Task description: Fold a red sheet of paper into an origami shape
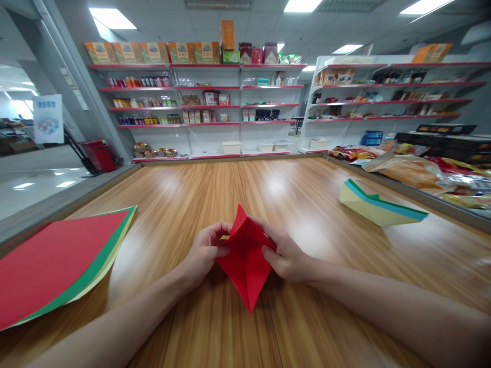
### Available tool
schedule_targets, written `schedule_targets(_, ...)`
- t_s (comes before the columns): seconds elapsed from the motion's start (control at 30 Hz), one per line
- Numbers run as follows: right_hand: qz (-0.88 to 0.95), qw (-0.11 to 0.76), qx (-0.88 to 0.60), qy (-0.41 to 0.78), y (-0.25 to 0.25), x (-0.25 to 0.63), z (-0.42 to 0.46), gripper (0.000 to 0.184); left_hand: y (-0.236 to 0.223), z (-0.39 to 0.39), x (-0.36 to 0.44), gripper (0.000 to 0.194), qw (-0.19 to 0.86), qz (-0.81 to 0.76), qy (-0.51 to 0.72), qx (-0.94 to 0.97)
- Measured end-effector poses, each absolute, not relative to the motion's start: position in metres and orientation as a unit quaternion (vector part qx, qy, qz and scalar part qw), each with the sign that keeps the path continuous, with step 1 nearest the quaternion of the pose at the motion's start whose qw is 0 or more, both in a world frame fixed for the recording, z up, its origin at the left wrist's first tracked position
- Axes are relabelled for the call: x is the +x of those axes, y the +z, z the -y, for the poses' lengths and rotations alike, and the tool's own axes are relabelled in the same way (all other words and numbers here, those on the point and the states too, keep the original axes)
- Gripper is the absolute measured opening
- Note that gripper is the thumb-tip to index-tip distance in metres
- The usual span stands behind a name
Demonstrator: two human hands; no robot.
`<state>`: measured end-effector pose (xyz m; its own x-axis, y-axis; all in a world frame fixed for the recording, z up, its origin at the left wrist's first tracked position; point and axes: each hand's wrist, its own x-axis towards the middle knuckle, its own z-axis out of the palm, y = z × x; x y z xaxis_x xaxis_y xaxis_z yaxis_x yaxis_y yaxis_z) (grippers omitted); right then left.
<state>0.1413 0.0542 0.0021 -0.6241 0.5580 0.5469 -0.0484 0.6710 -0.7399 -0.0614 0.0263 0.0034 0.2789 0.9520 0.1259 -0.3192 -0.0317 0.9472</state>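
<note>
The fingers of two bare hands, the left hand (203, 253) and the right hand (289, 260), are pinched on opposite sides of one folded red paper (247, 266), a diamond-shaped hollow at mid-frame over the bench (307, 189). Outward from there I count one paper boat (378, 208) in green, blue and pale yellow at the right, and one pile of sheets (69, 255) at the left, showing three colours. Beyond, five orange boxes (153, 52) line the top shelf (130, 66), upper left.
</note>
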Motion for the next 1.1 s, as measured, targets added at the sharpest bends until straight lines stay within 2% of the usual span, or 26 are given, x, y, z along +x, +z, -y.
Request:
schedule_targets(0.37, 0.818, 0.416, -0.125, 0.378, 0.007, 0.142, -0.054, 0.070, 0.003, -0.027, -0.063, 0.027, 0.631, -0.305, 0.492, 0.517)
schedule_targets(0.63, 0.822, 0.393, -0.110, 0.399, 0.012, 0.142, -0.054, 0.060, 0.004, -0.026, -0.064, 0.026, 0.648, -0.289, 0.483, 0.513)
schedule_targets(0.73, 0.792, 0.404, -0.127, 0.439, 0.007, 0.142, -0.054, 0.059, 0.009, -0.023, -0.066, 0.033, 0.685, -0.230, 0.461, 0.515)
schedule_targets(0.8, 0.762, 0.409, -0.129, 0.486, 0.004, 0.142, -0.053, 0.059, 0.011, -0.021, -0.066, 0.031, 0.708, -0.202, 0.448, 0.508)
schedule_targets(0.93, 0.755, 0.402, -0.109, 0.507, 0.007, 0.140, -0.051, 0.055, 0.008, -0.020, -0.062, 0.023, 0.702, -0.248, 0.441, 0.501)
schedule_targets(1.1, 0.789, 0.375, -0.093, 0.478, 0.019, 0.141, -0.050, 0.051, 0.001, -0.017, -0.057, 0.024, 0.687, -0.263, 0.474, 0.483)
